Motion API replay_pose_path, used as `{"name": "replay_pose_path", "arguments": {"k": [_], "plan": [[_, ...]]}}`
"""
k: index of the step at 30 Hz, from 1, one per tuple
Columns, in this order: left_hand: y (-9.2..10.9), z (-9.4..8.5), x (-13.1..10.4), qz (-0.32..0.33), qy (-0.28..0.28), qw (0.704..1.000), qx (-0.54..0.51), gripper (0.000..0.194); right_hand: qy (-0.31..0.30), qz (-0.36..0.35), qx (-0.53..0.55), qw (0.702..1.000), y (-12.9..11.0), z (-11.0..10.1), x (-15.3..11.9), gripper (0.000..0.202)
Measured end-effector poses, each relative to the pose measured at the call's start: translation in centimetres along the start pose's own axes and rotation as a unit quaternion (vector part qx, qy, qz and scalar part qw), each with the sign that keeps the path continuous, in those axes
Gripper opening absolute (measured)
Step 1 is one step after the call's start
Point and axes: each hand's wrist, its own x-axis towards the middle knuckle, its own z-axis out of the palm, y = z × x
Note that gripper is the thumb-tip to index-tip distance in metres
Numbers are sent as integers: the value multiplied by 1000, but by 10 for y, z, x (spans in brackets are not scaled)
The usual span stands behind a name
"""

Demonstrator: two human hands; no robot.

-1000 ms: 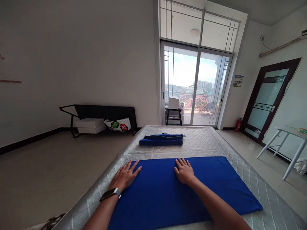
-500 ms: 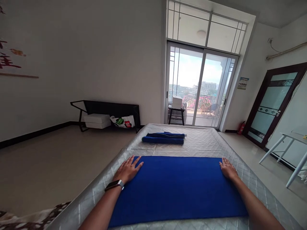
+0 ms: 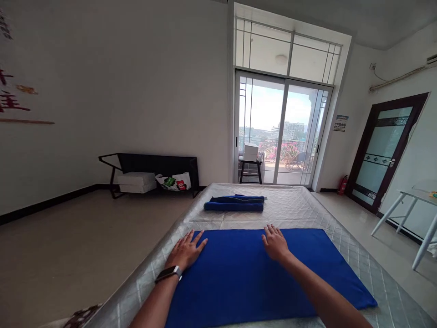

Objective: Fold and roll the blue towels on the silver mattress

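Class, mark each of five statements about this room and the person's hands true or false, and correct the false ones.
1. The left hand lies at the left edge of the flat blue cloth. True.
2. The watch is on the right arm. False: the watch is on the left arm.
3. The bundled cloth lies on the floor. False: the bundled cloth lies on the mattress, beyond the flat blue cloth.
4. The right hand is clenched into a fist. False: the right hand is open, palm down.
5. A red fire extinguisher stands beside the brown-framed door. True.

On the mattress (image 3: 290, 209), the cloth bundle (image 3: 235, 206) lies behind the spread cloth (image 3: 235, 278).
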Motion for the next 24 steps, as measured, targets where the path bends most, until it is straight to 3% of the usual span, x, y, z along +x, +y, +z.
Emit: {"name": "replay_pose_path", "arguments": {"k": [2,4,6,8,12,20,22,24], "plan": [[-5,3,1,11,1,1000,2,64,-7,-78,36,996,-43,17,2,58],[-11,5,2,24,2,1000,3,61,-26,-112,61,991,-70,29,3,59],[-13,7,2,31,5,1000,3,60,-47,-115,73,990,-79,36,3,61],[-12,6,1,26,11,1000,6,60,-59,-98,72,991,-70,38,3,62],[-8,4,0,21,6,1000,12,64,-59,-24,41,997,-10,24,0,64],[-4,-5,-1,21,-11,1000,14,66,-54,201,-61,976,168,-23,-34,65],[-4,-8,-2,12,-29,999,10,68,-47,229,-67,970,190,-28,-41,65],[-7,-9,-2,11,-37,999,6,69,-40,240,-64,968,198,-29,-44,65]]}}
